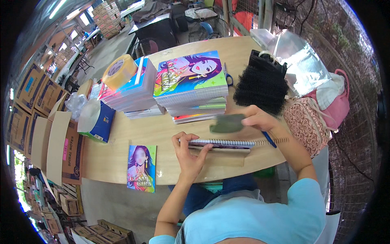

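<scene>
Near the front edge of the bench, the fingers of the left hand were gripping the left end of a spiral notebook, while those of the right hand pinched a blurred dark-green flat piece just above it. A coil stuck out past the notebook's right end. Farther out, a second notebook lay flat to the left, and colourful stacks stood behind, beside a black bristly bundle.

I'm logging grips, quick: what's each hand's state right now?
Left hand: closed, holding a notebook.
Right hand: closed, holding a dark green object, too blurred to identify.
</scene>
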The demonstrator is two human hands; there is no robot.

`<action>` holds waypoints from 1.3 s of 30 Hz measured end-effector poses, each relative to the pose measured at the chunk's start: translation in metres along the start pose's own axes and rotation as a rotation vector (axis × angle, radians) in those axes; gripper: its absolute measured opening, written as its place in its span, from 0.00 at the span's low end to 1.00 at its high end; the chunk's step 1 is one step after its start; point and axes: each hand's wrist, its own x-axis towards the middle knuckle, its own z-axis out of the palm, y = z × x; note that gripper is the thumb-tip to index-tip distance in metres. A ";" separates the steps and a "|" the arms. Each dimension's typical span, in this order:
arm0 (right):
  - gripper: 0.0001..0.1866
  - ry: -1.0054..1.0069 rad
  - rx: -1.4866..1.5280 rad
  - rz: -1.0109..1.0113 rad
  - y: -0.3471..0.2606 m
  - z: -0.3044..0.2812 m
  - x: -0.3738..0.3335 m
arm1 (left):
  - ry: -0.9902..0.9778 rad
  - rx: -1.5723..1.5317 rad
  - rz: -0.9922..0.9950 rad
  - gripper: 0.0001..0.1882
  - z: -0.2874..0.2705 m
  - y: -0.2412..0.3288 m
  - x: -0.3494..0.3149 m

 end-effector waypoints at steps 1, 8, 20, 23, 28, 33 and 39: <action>0.18 -0.056 0.071 -0.068 -0.005 0.001 0.005 | 0.006 -0.013 -0.001 0.24 0.000 -0.001 0.001; 0.19 0.037 0.187 0.049 -0.008 0.013 0.014 | 0.001 -0.020 0.014 0.28 0.000 -0.006 0.001; 0.15 -0.018 0.280 0.077 -0.004 0.026 0.034 | -0.059 -0.685 -0.251 0.19 -0.024 -0.056 -0.002; 0.18 0.017 0.387 0.108 -0.001 0.024 0.039 | -0.066 -0.696 -0.269 0.21 -0.028 -0.057 0.003; 0.17 -0.031 -0.061 -0.018 -0.014 0.032 0.055 | -0.026 -0.713 -0.266 0.27 -0.025 -0.054 0.001; 0.18 -0.034 -0.348 0.045 -0.008 0.040 0.049 | -0.054 -0.756 -0.306 0.31 -0.024 -0.057 0.001; 0.24 0.358 -0.470 0.124 0.044 0.048 -0.035 | -0.141 -0.695 -0.193 0.23 -0.023 -0.053 0.004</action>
